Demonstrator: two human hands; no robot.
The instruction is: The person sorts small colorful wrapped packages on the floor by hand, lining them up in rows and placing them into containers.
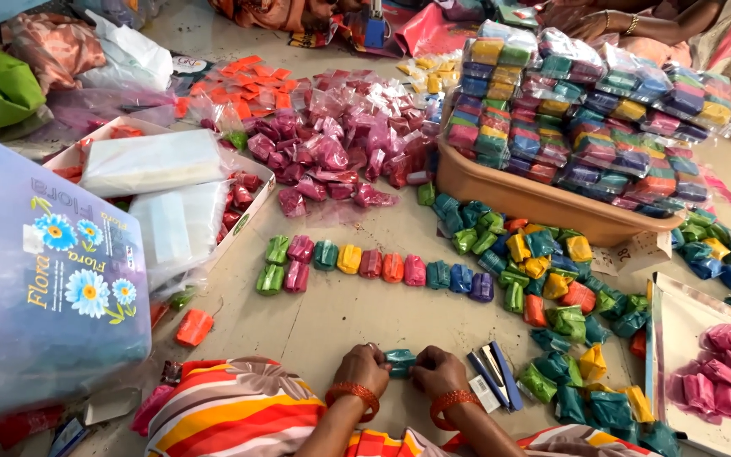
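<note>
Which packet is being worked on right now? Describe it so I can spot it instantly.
Start at the long row of coloured packets across the floor, then drop straight toward the camera to the two hands. The teal packet sits pinched between the left hand and right hand, the only packet lying alone there.
</note>
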